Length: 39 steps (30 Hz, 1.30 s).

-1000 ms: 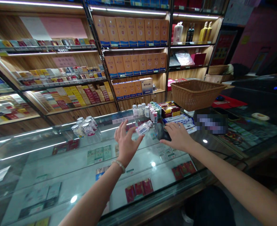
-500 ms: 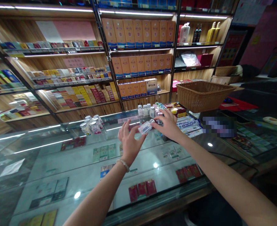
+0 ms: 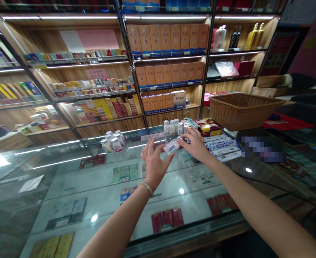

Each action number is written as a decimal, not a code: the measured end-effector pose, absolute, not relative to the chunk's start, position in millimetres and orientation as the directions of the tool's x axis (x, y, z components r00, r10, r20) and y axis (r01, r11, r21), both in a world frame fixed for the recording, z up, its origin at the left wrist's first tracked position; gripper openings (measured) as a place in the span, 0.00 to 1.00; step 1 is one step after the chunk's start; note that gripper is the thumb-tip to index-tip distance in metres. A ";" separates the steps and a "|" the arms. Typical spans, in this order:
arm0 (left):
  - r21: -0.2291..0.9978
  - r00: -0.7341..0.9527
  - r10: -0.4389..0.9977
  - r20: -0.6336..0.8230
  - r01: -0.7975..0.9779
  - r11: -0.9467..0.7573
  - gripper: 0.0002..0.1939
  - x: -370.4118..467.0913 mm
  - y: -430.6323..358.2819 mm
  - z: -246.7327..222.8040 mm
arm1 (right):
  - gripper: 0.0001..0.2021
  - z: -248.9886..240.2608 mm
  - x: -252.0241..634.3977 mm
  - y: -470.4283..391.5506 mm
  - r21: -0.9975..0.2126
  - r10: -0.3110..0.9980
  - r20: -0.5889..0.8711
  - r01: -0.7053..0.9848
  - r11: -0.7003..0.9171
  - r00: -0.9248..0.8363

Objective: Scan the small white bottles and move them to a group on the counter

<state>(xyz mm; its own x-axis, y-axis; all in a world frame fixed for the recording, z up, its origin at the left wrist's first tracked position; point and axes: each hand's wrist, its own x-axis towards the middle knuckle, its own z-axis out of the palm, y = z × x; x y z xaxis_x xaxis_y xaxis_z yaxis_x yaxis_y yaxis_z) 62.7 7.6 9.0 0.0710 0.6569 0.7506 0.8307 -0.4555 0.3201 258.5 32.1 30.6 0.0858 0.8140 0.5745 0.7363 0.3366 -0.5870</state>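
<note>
Clamping small bottle (image 3: pixel 171 147) by ends in grip of left hand (image 3: pixel 155 163) and right hand (image 3: pixel 195 145); could drop it on glass desk (image 3: pixel 194 211) by loosening unevenly.

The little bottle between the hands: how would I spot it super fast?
Look at the big glass counter. Over it, the left hand and right hand meet at one small bottle. Unlike the upright bottles on the glass, this one is held, tilted.
</note>
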 end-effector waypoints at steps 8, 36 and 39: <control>0.318 0.138 0.739 0.659 0.840 -0.440 0.21 69.4 -2.4 6.2 | 0.13 24.9 260.8 21.1 -0.502 0.745 0.665 0.765 0.404 0.044; 0.350 0.504 0.815 0.285 0.737 -0.578 0.32 26.2 23.9 13.5 | 0.15 35.3 261.3 0.1 -0.322 0.754 0.558 0.748 0.581 -0.345; 0.350 0.524 0.799 0.293 0.719 -0.600 0.29 26.3 23.4 13.8 | 0.16 36.5 264.3 -0.9 -0.353 0.757 0.549 0.722 0.595 -0.355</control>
